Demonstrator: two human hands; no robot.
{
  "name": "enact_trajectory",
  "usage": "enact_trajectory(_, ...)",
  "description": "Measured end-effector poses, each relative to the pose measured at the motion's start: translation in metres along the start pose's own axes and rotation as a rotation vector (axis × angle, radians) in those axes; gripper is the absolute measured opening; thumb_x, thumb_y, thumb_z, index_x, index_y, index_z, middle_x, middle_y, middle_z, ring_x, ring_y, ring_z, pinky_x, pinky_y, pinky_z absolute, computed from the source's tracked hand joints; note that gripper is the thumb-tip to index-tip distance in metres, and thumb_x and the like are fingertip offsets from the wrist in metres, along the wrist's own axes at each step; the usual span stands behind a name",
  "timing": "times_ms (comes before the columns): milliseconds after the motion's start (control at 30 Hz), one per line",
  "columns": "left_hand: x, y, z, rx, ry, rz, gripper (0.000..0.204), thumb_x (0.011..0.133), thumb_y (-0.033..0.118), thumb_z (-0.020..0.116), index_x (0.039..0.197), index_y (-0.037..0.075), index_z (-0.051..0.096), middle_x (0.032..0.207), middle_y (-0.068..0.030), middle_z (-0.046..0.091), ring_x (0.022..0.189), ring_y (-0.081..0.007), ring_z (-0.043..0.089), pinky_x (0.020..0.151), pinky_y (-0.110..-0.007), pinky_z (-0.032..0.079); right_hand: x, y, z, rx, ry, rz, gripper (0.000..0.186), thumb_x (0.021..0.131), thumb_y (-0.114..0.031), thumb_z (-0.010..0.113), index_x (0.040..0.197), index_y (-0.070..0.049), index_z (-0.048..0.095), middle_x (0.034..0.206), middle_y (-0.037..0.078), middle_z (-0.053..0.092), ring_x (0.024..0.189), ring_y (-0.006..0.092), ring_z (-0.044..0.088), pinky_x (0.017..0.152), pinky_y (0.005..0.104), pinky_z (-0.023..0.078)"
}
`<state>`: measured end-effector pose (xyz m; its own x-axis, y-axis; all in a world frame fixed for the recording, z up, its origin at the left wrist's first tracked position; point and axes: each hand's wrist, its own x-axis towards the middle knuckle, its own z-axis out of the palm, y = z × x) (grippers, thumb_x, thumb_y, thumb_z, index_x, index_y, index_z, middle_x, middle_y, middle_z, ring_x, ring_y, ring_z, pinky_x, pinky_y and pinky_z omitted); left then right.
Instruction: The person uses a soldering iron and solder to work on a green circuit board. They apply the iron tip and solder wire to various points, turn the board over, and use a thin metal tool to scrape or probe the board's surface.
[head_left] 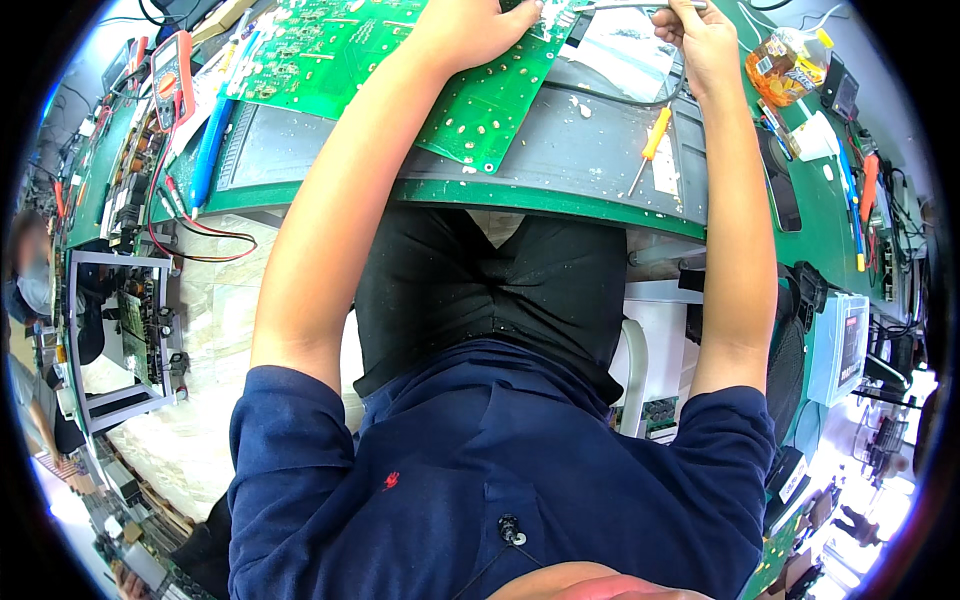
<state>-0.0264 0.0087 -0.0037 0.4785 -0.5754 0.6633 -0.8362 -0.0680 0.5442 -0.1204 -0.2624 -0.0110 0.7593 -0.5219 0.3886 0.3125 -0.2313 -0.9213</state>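
Observation:
A large green circuit board (478, 125) covers the far part of the grey work mat, its corner turned toward me. My left hand (468, 32) rests over the board at the top edge of the view. Its thumb stretches right toward white bits on the board, while the other fingers are out of sight. My right hand (700, 38) is closed on a slim, pale-handled brush (625, 4), pinched between thumb and fingers. The brush's bristly end points left, close to the left thumb and over the board.
On the grey mat (590, 150) lie an orange-handled screwdriver (656, 135) and white crumbs. A red multimeter (172, 80) with leads and a blue pen-like tool (210, 150) lie left. To the right are a snack jar (788, 68), a phone (781, 180) and tools.

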Motion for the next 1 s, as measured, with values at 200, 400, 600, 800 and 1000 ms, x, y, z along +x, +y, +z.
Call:
enact_trajectory(200,-0.0005,-0.0025,-0.0001,0.008,0.002,0.029,0.017,0.085,0.009,0.068,0.100,0.000,0.068,0.091,-0.0176,0.071,0.089,-0.0324,0.069,0.082,-0.039,0.054,-0.0032,-0.0033,0.0027,-0.005,-0.008,0.000,0.029,0.102,-0.031,0.065,0.091,-0.005,0.063,0.072,0.005,0.064,0.062,0.0133,0.061,0.059,0.0266,0.049)
enact_trajectory(400,-0.0008,-0.0015,-0.0008,0.006,0.008,0.021,0.018,0.085,0.010,0.067,0.100,0.000,0.069,0.093,-0.0177,0.072,0.091,-0.0324,0.070,0.083,-0.039,0.054,-0.0028,-0.0044,0.0026,0.009,-0.014,0.014,0.026,0.102,-0.029,0.065,0.092,-0.005,0.063,0.073,0.005,0.065,0.062,0.0133,0.061,0.059,0.0268,0.050)
enact_trajectory(600,-0.0016,-0.0011,-0.0009,-0.005,0.010,0.016,0.018,0.085,0.010,0.068,0.100,0.000,0.069,0.091,-0.0175,0.072,0.089,-0.0322,0.070,0.083,-0.039,0.054,-0.0035,-0.0053,0.0027,0.036,-0.013,0.024,0.025,0.102,-0.028,0.065,0.092,-0.005,0.064,0.074,0.006,0.065,0.063,0.0143,0.062,0.060,0.0272,0.051)
enact_trajectory(800,-0.0006,-0.0019,-0.0002,0.000,0.016,0.039,0.017,0.085,0.009,0.068,0.099,0.000,0.069,0.090,-0.0176,0.072,0.088,-0.0321,0.070,0.082,-0.039,0.054,-0.0050,-0.0071,0.0031,0.025,0.001,0.024,0.025,0.102,-0.027,0.064,0.092,-0.005,0.064,0.074,0.006,0.065,0.063,0.0148,0.062,0.060,0.0274,0.051)
enact_trajectory(1000,-0.0005,-0.0016,-0.0002,0.007,0.013,0.035,0.017,0.085,0.009,0.068,0.099,0.000,0.069,0.091,-0.0178,0.072,0.088,-0.0323,0.070,0.082,-0.039,0.054,-0.0050,-0.0078,0.0031,0.040,-0.025,0.018,0.024,0.102,-0.026,0.064,0.091,-0.004,0.064,0.073,0.006,0.065,0.062,0.0147,0.062,0.059,0.0276,0.050)
